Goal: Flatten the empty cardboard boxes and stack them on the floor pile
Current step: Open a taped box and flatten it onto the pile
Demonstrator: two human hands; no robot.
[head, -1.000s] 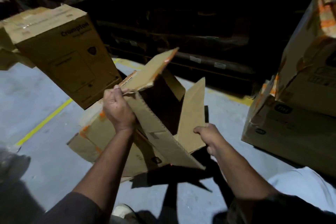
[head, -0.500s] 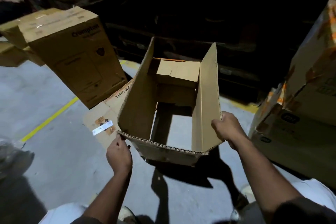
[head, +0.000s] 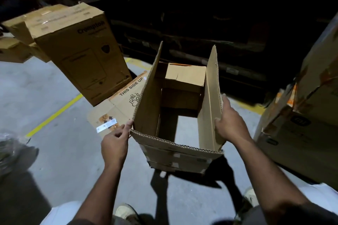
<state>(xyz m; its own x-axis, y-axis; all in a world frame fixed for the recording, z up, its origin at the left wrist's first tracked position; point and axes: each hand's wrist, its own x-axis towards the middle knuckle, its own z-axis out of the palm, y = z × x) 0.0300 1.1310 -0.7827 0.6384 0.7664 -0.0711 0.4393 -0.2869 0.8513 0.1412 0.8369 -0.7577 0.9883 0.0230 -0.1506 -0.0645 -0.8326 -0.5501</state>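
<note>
I hold an open brown cardboard box [head: 175, 153] in front of me; its flaps stand up and the floor shows through its open bottom. My left hand [head: 115, 144] pinches the box's near left corner with its fingertips. My right hand [head: 230, 124] holds the tall right flap, thumb on the inner face and fingers straight along the outside. A flattened carton printed "THIS SIDE UP" [head: 117, 109] lies on the floor just left of the box.
A sealed Crompton box [head: 82, 55] sits tilted at the left, with more cartons behind it. Large stacked boxes [head: 301, 133] stand at the right. A yellow line [head: 54, 115] crosses the grey floor. Dark racking fills the back. A plastic bag [head: 7, 150] lies far left.
A second ago the box was skewed and half collapsed; it now hangs squared open. My right hand has slid up the right flap and its fingers have straightened. My left hand stays at the near left corner.
</note>
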